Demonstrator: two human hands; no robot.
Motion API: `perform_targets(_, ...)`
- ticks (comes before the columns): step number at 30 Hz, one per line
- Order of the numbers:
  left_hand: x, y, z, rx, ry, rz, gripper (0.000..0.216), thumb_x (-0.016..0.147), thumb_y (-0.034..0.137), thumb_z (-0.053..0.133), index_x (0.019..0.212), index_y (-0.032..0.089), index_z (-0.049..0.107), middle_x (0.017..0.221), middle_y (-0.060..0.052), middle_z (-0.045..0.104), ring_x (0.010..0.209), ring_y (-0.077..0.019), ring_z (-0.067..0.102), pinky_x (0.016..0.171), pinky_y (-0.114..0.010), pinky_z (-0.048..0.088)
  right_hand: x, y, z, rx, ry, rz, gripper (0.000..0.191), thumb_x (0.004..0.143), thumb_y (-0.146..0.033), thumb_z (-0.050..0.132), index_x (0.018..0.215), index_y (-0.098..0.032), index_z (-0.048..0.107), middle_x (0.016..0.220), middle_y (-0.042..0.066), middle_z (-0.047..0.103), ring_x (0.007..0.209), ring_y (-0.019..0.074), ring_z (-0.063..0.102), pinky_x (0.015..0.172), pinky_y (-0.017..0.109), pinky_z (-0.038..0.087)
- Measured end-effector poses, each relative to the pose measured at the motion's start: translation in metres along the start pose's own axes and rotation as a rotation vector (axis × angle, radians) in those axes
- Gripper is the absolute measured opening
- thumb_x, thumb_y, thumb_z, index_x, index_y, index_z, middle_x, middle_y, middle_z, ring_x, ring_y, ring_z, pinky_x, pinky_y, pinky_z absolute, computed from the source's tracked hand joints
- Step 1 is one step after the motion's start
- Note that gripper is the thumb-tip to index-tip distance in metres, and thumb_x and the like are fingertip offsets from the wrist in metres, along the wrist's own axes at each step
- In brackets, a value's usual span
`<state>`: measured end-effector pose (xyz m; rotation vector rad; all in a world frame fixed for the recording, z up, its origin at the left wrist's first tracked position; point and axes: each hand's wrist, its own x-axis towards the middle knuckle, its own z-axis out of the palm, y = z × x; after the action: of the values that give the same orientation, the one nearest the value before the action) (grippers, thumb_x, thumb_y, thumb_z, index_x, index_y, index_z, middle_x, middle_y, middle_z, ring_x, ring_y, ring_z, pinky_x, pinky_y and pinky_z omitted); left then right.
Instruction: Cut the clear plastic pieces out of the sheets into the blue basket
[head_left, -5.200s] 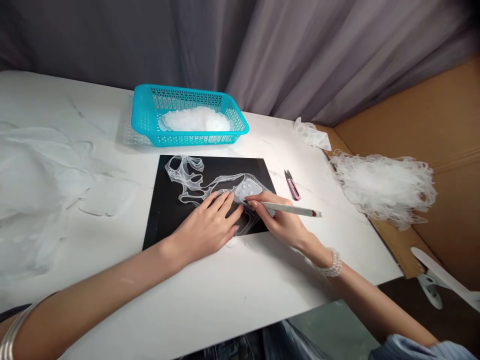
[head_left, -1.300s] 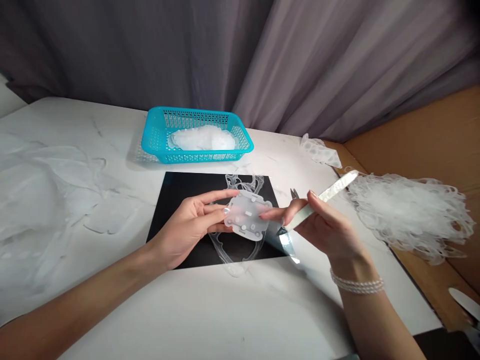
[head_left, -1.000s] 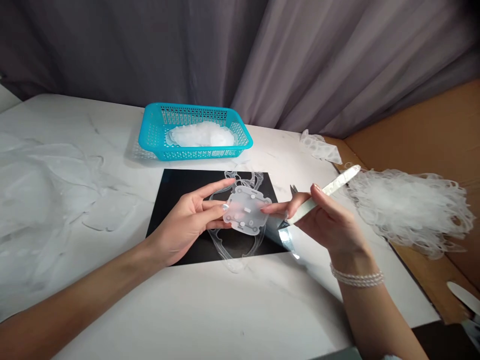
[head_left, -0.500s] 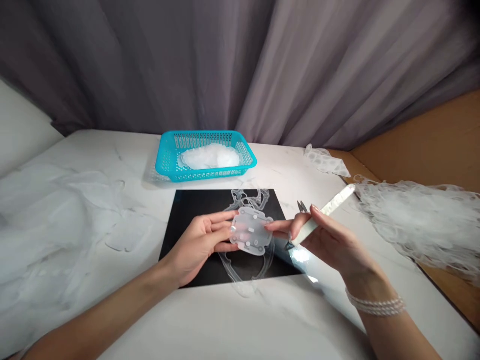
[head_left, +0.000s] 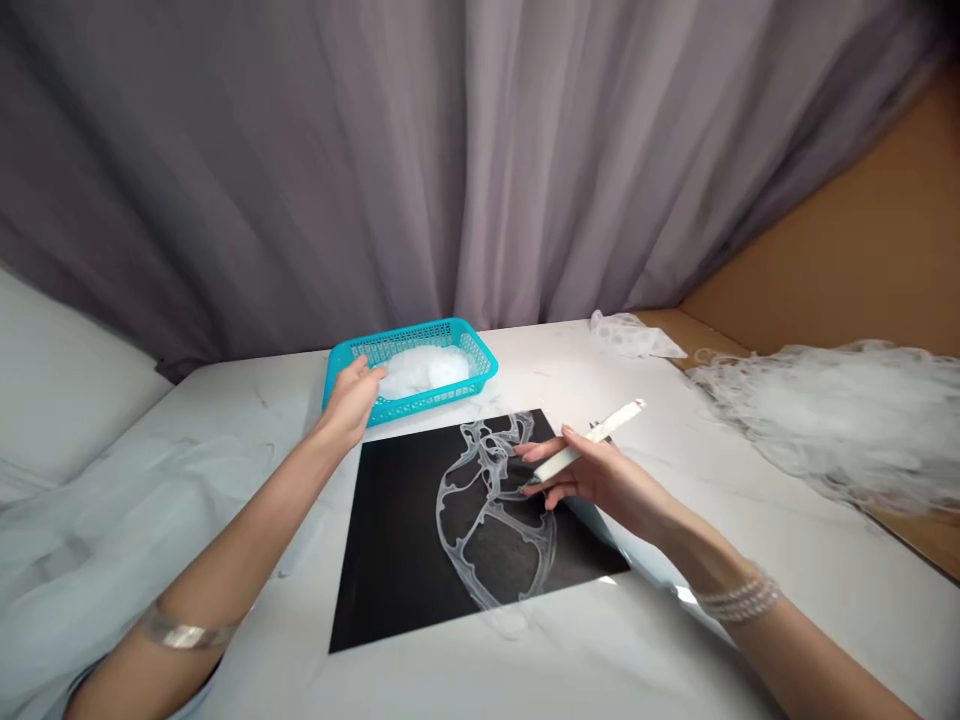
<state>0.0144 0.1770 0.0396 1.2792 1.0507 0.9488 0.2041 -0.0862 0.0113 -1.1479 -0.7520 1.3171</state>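
My left hand (head_left: pixel 351 397) reaches out to the blue plastic basket (head_left: pixel 472 375) and rests on its near left rim. Its fingertips dip inside beside a heap of white translucent pieces (head_left: pixel 427 368), so I cannot tell what they hold. My right hand (head_left: pixel 596 478) hovers over the right edge of the black mat (head_left: pixel 397 560). It is closed on a slim white knife-like tool (head_left: pixel 596 437) that points up and to the right. A stringy web of translucent offcut (head_left: pixel 491 510) lies on the mat just left of that hand.
A big heap of white stringy trimmings (head_left: pixel 832 420) lies at the right, against a cardboard wall (head_left: pixel 847 240). Clear film (head_left: pixel 82 540) is spread over the left of the white table. A small translucent sheet (head_left: pixel 630 336) lies at the back. Behind hangs a grey curtain.
My left hand carried the small translucent plate from in front of me to the basket. My right hand let go of the plate and keeps the tool. The view tilted upward.
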Motion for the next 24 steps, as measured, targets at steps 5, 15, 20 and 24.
perform_targets(5, -0.042, -0.013, -0.025, 0.08, -0.017, 0.143, 0.062, 0.082, 0.017, 0.063, 0.143, 0.02, 0.048, 0.155, -0.012, 0.04, 0.145, -0.0257, 0.034, 0.118, -0.037, 0.03, 0.009, 0.008, -0.006, -0.026, 0.027, 0.038, 0.045, 0.097, -0.051, 0.047, 0.11, -0.016, 0.071, 0.132, 0.016, 0.062, 0.081, 0.0203, 0.074, 0.062, 0.027, 0.059)
perform_targets(15, -0.148, -0.033, -0.003, 0.099, -0.496, -0.399, 0.06, 0.088, 0.044, 0.061, 0.141, 0.022, 0.045, 0.139, -0.016, 0.055, 0.115, -0.0314, 0.063, 0.084, -0.04, 0.059, 0.039, 0.017, 0.014, -0.11, -0.241, 0.225, 0.048, 0.102, -0.048, 0.035, 0.106, -0.013, 0.067, 0.093, 0.013, 0.071, 0.076, 0.0197, 0.073, 0.062, 0.028, 0.058)
perform_targets(20, -0.148, -0.035, 0.001, -0.048, -0.513, -0.435, 0.053, 0.092, 0.039, 0.054, 0.14, 0.019, 0.046, 0.125, -0.017, 0.065, 0.114, -0.0306, 0.064, 0.091, -0.042, 0.057, 0.019, 0.029, 0.045, -0.038, -0.297, 0.114, 0.044, 0.096, -0.05, 0.05, 0.091, -0.012, 0.072, 0.097, 0.012, 0.072, 0.087, 0.0178, 0.069, 0.082, 0.033, 0.055)
perform_targets(24, -0.148, -0.016, 0.003, -0.213, -0.495, -0.377, 0.053, 0.088, 0.04, 0.058, 0.139, 0.026, 0.052, 0.13, -0.013, 0.065, 0.125, -0.0312, 0.057, 0.094, -0.045, 0.058, 0.012, 0.006, 0.033, 0.066, -0.134, -0.025, 0.048, 0.096, -0.052, 0.048, 0.084, -0.013, 0.073, 0.088, 0.009, 0.073, 0.086, 0.0159, 0.068, 0.093, 0.032, 0.051)
